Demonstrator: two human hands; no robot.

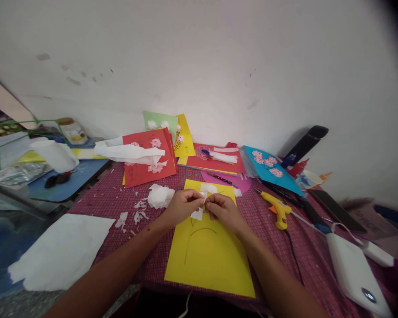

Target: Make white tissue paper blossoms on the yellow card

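Both hands meet over the upper part of a yellow sheet of paper point(215, 256), which bears a few dark drawn lines. My left hand point(185, 204) pinches a small piece of white tissue paper point(202, 196) between thumb and fingertips. From the other side, my right hand point(222, 211) pinches the same bit of tissue, its fingers curled. Another white piece point(196, 215) shows just below the fingertips, and a flat white square point(208, 188) lies beyond them on the yellow sheet. Crumpled white tissue point(160, 196) rests left of my left hand.
Torn scraps point(140, 216) and a large white sheet point(63, 249) lie to the left. A yellow glue gun point(277, 209) with its cord and a white power bank point(356, 274) are at right. Red cards point(146, 154) and a blue card point(273, 170) with pink flowers stand near the wall.
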